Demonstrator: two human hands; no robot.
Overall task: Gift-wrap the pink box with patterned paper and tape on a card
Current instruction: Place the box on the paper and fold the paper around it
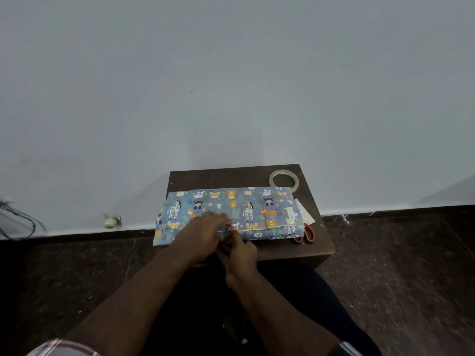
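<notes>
The wrapped box lies on the surface under both hands. The tape roll sits beyond the right hand, to its right. The scissors lie just right of that hand, the left hand touching it on its other side.

Left hand flat, right hand curled.

Single head-worn wide-angle view, facing forward and down from above seated lap; small dark brown wooden worktop close below, pale wall behind.
</notes>
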